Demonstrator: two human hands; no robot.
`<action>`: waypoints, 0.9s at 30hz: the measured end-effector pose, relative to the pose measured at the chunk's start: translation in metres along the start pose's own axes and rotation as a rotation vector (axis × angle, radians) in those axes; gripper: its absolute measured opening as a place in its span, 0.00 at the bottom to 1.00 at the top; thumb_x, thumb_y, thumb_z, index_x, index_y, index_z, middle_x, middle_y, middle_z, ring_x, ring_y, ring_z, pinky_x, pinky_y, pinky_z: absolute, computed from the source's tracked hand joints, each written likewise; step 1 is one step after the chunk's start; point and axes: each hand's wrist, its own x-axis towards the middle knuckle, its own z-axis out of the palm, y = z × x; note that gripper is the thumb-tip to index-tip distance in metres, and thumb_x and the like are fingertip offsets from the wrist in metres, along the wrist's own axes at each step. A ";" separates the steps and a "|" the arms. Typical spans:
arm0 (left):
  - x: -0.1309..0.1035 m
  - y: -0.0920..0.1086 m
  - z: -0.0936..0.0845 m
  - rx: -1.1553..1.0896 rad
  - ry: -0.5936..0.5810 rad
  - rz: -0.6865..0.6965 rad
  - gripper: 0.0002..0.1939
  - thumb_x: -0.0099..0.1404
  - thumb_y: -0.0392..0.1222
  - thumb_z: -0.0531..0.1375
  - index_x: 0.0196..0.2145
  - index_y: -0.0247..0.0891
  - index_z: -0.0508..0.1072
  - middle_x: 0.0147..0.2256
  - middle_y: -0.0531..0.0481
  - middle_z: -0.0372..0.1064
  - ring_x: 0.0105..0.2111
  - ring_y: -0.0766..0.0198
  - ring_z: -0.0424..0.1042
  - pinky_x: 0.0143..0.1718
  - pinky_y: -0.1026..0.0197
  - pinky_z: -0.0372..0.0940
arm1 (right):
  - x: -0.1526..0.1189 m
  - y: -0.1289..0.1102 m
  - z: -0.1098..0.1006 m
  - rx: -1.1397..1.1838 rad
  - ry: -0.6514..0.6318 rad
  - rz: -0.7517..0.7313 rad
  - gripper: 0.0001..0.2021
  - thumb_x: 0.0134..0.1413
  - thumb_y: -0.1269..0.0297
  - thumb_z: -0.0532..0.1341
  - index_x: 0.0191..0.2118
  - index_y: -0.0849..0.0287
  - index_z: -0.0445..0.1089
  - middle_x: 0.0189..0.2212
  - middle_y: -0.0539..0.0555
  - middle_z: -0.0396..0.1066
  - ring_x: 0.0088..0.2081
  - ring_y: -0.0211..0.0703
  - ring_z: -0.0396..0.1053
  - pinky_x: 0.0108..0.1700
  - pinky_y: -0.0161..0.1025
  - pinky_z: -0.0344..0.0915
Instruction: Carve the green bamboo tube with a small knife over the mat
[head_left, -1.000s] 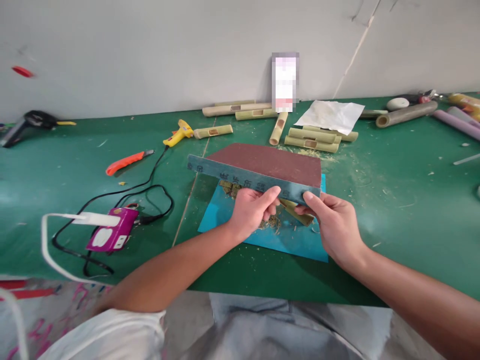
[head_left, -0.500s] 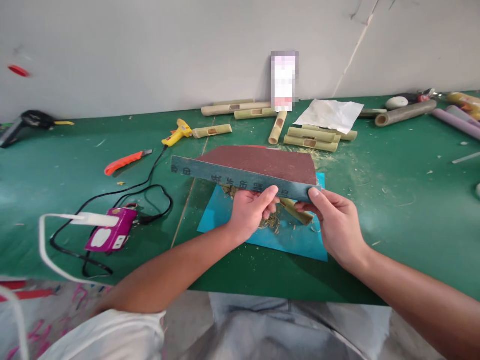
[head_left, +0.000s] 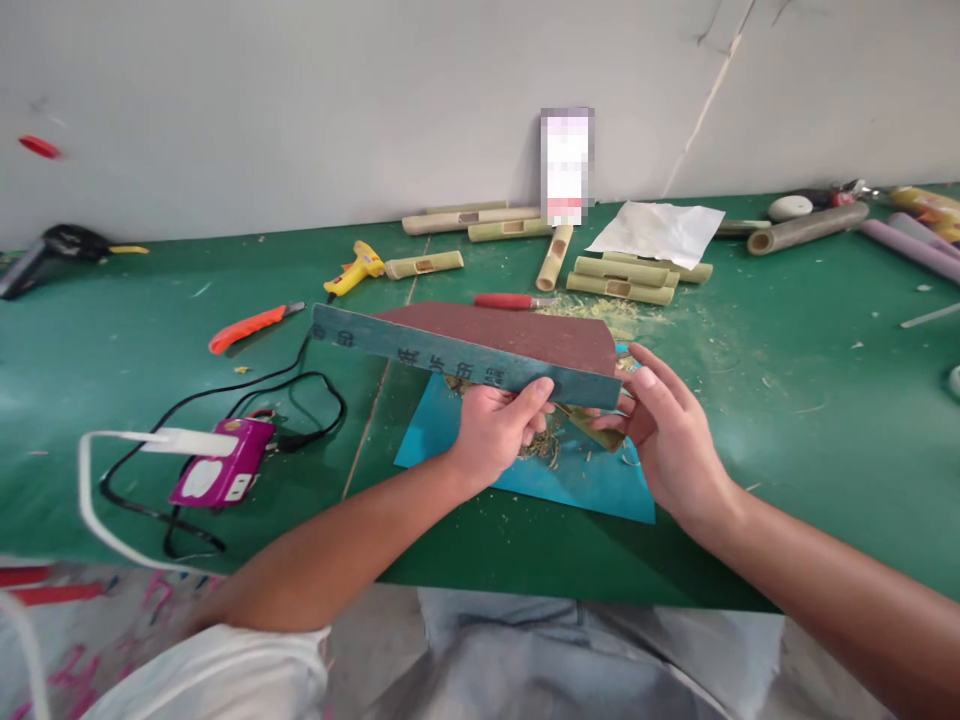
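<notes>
Reddish-brown on the upper face of an abrasive-looking sheet (head_left: 495,332), blue-green along the turned-over strip (head_left: 420,348) at its near edge (dark lettering on it, not clear enough to read). Held up over the near middle of the green table (head_left: 787,420), above a blue mat (head_left: 600,490). Clamped at the strip by the left hand (head_left: 491,432), with thumb on top and fingers curled beneath. Just beside the right end, shows the right hand (head_left: 686,450) with thumb and fingers parted; cannot tell of any contact between lower fingertips and underside.

Seems, from the grip, a step of folding or straightening the edge. Would next call for pinching the free right end and keeping the crease even.

As for containers, offers only hollow bamboo tubes (head_left: 589,284) at far right of middle, with windows cut in the walls and interiors too small to judge. On the mat, bears shavings (head_left: 541,447) and a bamboo piece (head_left: 600,430), partly hidden. Beyond the sheet, shows a red-handled tool (head_left: 502,301). At near left, includes a purple socket block (head_left: 217,478), apparently holding a white plug (head_left: 187,441).
</notes>
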 end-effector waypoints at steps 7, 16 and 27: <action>-0.003 0.003 -0.001 0.021 -0.077 0.071 0.29 0.54 0.65 0.66 0.14 0.37 0.69 0.13 0.52 0.62 0.15 0.71 0.60 0.18 0.64 0.58 | 0.009 -0.019 -0.008 -0.072 -0.459 0.200 0.28 0.47 0.34 0.64 0.34 0.58 0.74 0.27 0.52 0.72 0.21 0.34 0.62 0.21 0.35 0.56; 0.001 0.002 -0.001 -0.018 -0.156 0.005 0.34 0.55 0.73 0.60 0.19 0.35 0.74 0.16 0.50 0.66 0.14 0.72 0.58 0.16 0.65 0.55 | 0.011 -0.024 -0.007 -0.187 -0.345 0.142 0.15 0.47 0.51 0.70 0.28 0.59 0.74 0.22 0.49 0.72 0.18 0.31 0.58 0.21 0.34 0.56; -0.002 0.003 -0.001 -0.052 -0.145 0.018 0.33 0.56 0.71 0.62 0.17 0.35 0.72 0.13 0.51 0.63 0.13 0.73 0.57 0.15 0.67 0.54 | 0.003 -0.011 -0.002 -0.150 -0.283 0.049 0.15 0.49 0.51 0.70 0.28 0.58 0.72 0.21 0.48 0.70 0.20 0.33 0.62 0.23 0.35 0.59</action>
